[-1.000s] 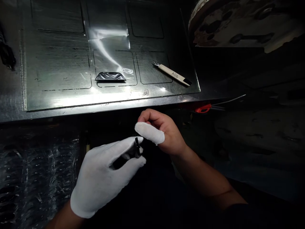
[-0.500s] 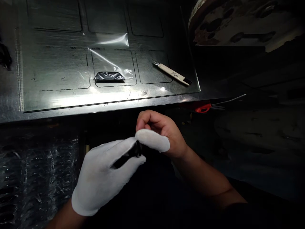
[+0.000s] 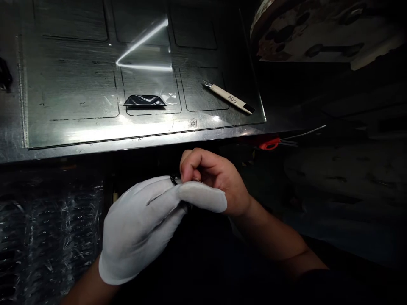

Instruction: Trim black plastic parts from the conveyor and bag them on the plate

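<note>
My left hand [image 3: 140, 224], in a white glove, pinches a small black part [image 3: 173, 179] between its fingertips below the table's front edge. Most of that part is hidden by the fingers. My right hand [image 3: 216, 178] is bare except for a white cot over the thumb; its thumb and curled forefinger press on the same black part where the two hands meet. Both hands hover in the dark space in front of the metal worktable [image 3: 79, 131].
On the table lie a black glossy piece [image 3: 144, 101] on a clear film sheet [image 3: 146, 55] and a white-handled knife marked A06 [image 3: 229, 98]. A red-handled tool [image 3: 270, 145] sits at the right edge. Bubble wrap [image 3: 41, 237] fills the lower left.
My hands have closed together: the right thumb and forefinger moved onto the black part held by the left fingertips. The clear film's glare has shifted.
</note>
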### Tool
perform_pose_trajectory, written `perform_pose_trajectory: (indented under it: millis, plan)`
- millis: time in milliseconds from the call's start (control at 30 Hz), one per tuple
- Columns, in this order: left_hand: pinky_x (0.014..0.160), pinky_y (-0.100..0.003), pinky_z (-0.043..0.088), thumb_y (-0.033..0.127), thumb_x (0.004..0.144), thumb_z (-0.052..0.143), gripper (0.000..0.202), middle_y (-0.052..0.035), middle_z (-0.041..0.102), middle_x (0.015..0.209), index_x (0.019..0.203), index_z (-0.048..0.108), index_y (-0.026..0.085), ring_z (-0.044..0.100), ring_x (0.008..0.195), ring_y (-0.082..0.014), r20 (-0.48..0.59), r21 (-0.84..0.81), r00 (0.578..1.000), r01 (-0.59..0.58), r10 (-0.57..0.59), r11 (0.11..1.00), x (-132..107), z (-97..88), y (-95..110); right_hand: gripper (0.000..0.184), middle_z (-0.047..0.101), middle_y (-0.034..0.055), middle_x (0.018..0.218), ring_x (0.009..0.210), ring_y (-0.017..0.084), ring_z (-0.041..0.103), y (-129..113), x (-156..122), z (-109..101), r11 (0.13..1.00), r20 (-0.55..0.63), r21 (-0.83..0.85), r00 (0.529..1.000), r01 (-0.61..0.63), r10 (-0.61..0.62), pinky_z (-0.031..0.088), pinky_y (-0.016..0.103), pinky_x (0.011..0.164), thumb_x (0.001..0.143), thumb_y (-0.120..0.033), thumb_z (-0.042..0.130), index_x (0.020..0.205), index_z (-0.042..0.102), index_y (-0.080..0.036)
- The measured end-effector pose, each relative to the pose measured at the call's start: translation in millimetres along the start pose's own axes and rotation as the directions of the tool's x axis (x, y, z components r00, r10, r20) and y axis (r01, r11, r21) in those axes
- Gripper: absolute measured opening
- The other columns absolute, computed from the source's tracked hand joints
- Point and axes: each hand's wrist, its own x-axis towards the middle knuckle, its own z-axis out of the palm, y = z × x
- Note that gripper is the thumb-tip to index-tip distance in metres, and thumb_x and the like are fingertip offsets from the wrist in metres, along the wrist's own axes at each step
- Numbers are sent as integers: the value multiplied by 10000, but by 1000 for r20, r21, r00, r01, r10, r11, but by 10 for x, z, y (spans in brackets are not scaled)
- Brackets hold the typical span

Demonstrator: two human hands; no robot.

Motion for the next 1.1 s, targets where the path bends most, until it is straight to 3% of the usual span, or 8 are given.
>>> perform_pose_trajectory:
  millis: [167,267,400,633,1100]
  plan:
    - [851,-338,543,36,941,624,398,17,686,949,1210,669,325,665,948,-174,-26,1,999,32,-32,999,-15,15,13,210,476,-24,750,688,116,408,1,4,16,1000,-4,-7,1000,12,-12,337,246,590,785,-260,838,836,646,-195]
    - [876,-266,545,92,943,675,326,50,739,1006,1169,689,326,697,964,-142,-64,-1,995,78,-78,997,-28,35,32,194,483,-20,758,682,117,423,27,8,13,1000,-13,-30,1000,-3,3,348,247,593,836,-299,802,845,638,-195]
    - [768,-184,541,171,925,731,168,105,740,901,1016,702,310,701,809,-93,-76,-13,984,158,-158,987,-46,59,41,144,516,-11,781,678,114,443,75,15,-7,999,-18,-44,1000,20,-20,358,248,601,919,-297,718,864,635,-193]
    - [712,-194,548,217,873,778,98,114,728,791,870,704,281,677,670,-99,-74,-9,960,269,-269,963,-57,48,67,183,509,-22,768,655,106,430,117,20,-45,999,-22,-32,1000,-5,4,358,242,591,891,-323,760,878,633,-192]
    - [582,-211,481,299,887,769,17,87,735,734,891,753,301,662,614,-120,-12,-58,917,396,-398,916,-49,43,37,185,498,-46,696,598,86,442,173,48,-55,1000,-20,0,999,-28,28,388,209,556,880,-287,768,879,611,-188]
